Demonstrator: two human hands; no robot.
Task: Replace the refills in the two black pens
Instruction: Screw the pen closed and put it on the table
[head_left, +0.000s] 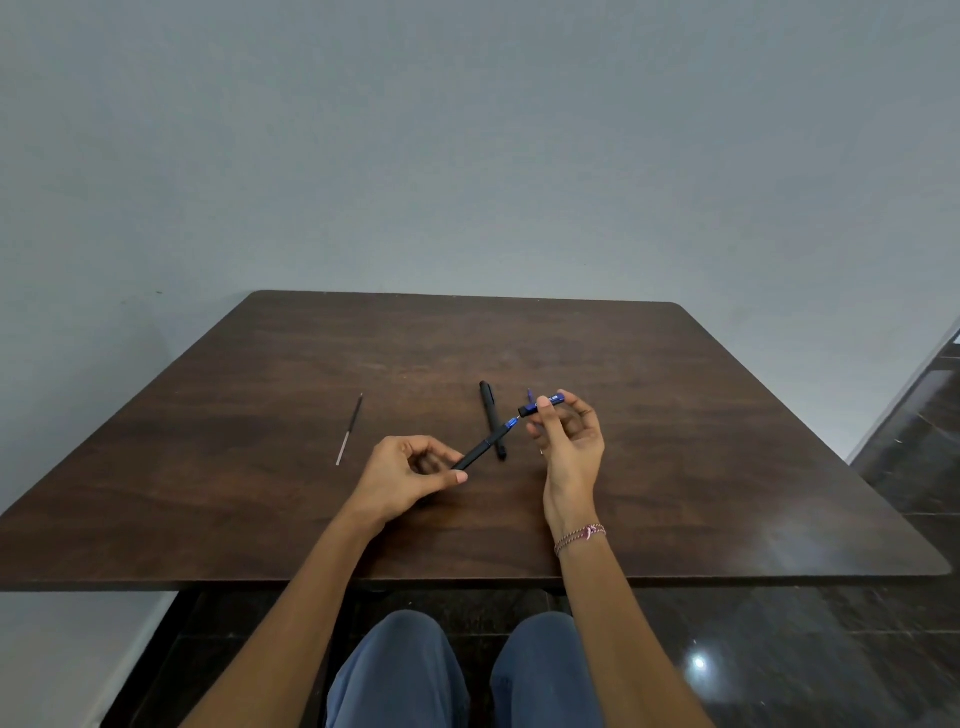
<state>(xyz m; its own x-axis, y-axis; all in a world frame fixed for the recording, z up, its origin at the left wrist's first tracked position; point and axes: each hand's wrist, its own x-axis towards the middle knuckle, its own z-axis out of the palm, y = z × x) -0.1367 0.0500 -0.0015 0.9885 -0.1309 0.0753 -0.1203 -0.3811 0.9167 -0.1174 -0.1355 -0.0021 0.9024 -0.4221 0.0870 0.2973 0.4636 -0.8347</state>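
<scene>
The rear end of the pen (480, 451) is buried in the left hand (410, 470), and its barrel crosses the second pen (491, 415), hiding a short stretch. Print on the cap (555, 399), pinched by fingers (581, 410) of the right hand (571, 452), is too small to read. The counter's (208, 467) lower-left corner, both forearms and the knees run off the frame.

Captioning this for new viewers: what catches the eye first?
Mid-table, the left hand grips a slim black pen barrel with a blue tip, while the right hand pinches a small blue-and-black pen piece. A second black pen lies on the dark wooden table beneath them, a thin loose refill farther left.
</scene>
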